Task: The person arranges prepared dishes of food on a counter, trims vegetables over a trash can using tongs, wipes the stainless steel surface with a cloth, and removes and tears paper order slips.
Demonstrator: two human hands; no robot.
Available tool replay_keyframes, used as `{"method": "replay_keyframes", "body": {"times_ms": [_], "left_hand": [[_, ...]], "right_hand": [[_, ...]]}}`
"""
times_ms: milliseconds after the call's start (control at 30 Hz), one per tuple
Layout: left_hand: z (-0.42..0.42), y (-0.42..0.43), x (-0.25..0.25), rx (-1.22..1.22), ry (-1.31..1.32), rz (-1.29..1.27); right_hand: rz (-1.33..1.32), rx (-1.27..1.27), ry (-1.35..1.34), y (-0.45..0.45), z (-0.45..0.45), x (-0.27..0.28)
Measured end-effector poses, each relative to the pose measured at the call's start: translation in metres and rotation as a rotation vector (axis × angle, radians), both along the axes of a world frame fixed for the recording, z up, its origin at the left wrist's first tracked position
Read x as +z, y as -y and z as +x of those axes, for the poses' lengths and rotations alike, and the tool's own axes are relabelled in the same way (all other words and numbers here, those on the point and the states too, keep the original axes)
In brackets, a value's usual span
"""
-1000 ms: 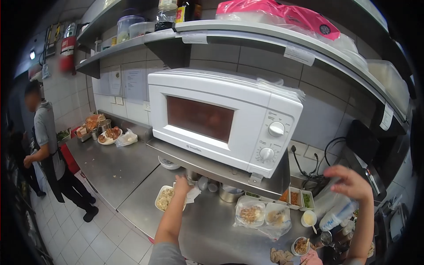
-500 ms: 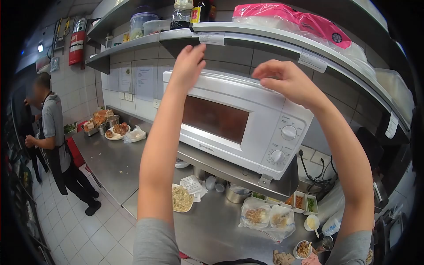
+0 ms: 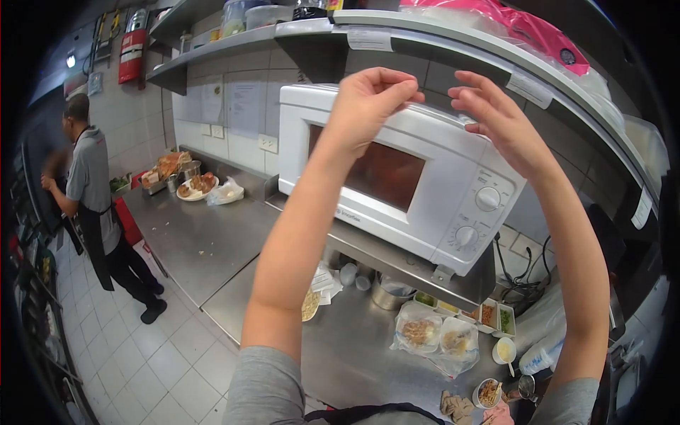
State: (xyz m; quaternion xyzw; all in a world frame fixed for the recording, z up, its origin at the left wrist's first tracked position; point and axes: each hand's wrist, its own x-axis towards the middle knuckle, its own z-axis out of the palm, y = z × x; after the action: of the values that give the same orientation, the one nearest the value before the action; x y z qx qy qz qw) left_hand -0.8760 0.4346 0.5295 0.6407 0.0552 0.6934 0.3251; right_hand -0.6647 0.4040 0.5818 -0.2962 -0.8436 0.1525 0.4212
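Both hands are raised before the top of a white microwave (image 3: 453,170). My left hand (image 3: 372,106) has its thumb pressed to its fingers; whatever it pinches, if anything, is too small to make out. To its right, my right hand (image 3: 499,120) holds nothing, with fingers apart and slightly curled near the microwave's top edge. Below my left forearm, a bowl of pale food (image 3: 310,305) is partly hidden, beside white paper slips (image 3: 324,282). Clear packs of food (image 3: 435,336) lie on the steel counter (image 3: 354,368).
A co-worker (image 3: 95,191) stands at the left, beside another partly hidden person. Plates of meat and a plastic bag (image 3: 225,191) sit on the far counter. Overhead runs a shelf (image 3: 453,39) with a pink package (image 3: 524,32). Small food trays (image 3: 489,316) and cups are at the lower right.
Since a second ago, my left hand has risen from beside the bowl to the microwave's top and its fingers have closed. My right hand has moved up and left. The view has shifted.
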Motion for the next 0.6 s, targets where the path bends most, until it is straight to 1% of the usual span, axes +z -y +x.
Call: {"method": "replay_keyframes", "body": {"times_ms": [33,100,133,167,200,267,300,400,467,500,600], "left_hand": [[0.003,-0.003,0.001,-0.028,0.044,-0.071],[0.000,-0.033,0.013,-0.131,0.294,-0.202],[-0.001,-0.049,0.027,-0.186,0.417,-0.267],[-0.003,-0.058,0.043,-0.204,0.527,-0.401],[-0.008,-0.069,0.060,-0.221,0.638,-0.540],[-0.029,-0.129,0.076,-0.234,0.466,-0.466],[-0.029,-0.130,0.078,-0.220,0.459,-0.436],[-0.031,-0.127,0.084,-0.197,0.432,-0.353],[-0.036,-0.131,0.085,-0.213,0.415,-0.321],[-0.036,-0.133,0.087,-0.243,0.510,-0.380],[-0.039,-0.112,0.074,-0.258,0.489,-0.395]], "right_hand": [[-0.015,-0.001,-0.014,-0.003,-0.004,0.001],[-0.025,-0.003,-0.027,-0.005,-0.012,0.005],[-0.022,-0.001,-0.023,-0.005,-0.016,0.006],[-0.026,-0.004,-0.018,-0.006,-0.019,0.006],[0.040,-0.041,0.049,-0.009,-0.019,0.005],[0.167,-0.110,0.187,-0.016,-0.018,0.004],[0.300,-0.163,0.276,-0.019,-0.016,0.001],[0.282,-0.132,0.307,-0.012,-0.008,-0.009],[0.307,-0.164,0.332,-0.003,0.000,-0.009],[0.291,-0.177,0.344,0.004,0.003,-0.007],[0.285,-0.160,0.319,0.003,0.015,-0.001]]}}
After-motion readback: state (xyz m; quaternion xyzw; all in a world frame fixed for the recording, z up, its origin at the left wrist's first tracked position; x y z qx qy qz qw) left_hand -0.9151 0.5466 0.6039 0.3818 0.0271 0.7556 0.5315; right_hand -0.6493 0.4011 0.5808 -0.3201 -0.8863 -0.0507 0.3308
